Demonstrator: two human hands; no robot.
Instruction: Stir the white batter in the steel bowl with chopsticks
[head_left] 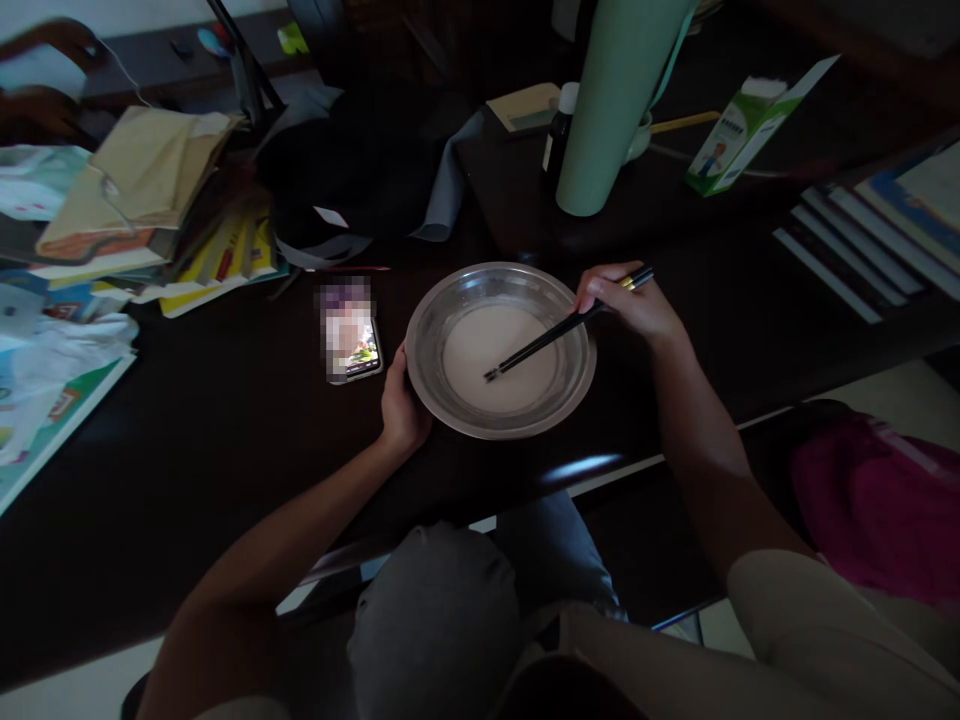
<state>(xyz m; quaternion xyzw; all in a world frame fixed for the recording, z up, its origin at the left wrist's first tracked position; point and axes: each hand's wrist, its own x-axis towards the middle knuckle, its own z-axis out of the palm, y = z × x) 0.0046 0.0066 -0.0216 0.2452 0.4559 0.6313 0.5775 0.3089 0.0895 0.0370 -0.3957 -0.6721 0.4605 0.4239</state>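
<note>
A round metal bowl [424,385] stands on the dark table, holding a pale, milky liquid [480,345]. My left hand [405,408] grips the bowl's left side, fingers against the outer wall and partly hidden by it. Closed around a pair of black chopsticks [555,332] with gold bands is my right hand [628,305], above the bowl's right rim. The chopstick tips reach down to the liquid near the middle; whether they are below its surface is hard to tell. Left of the bowl lies a phone [365,350] with a lit screen, partly blurred.
Behind the bowl stand a tall green flask [611,110], a dark bottle [556,145] with a white cap and an opened green-white carton [739,135]. Stacked books [855,245] lie at right. Papers and envelopes [142,170] pile at left, beside a black bag [367,165].
</note>
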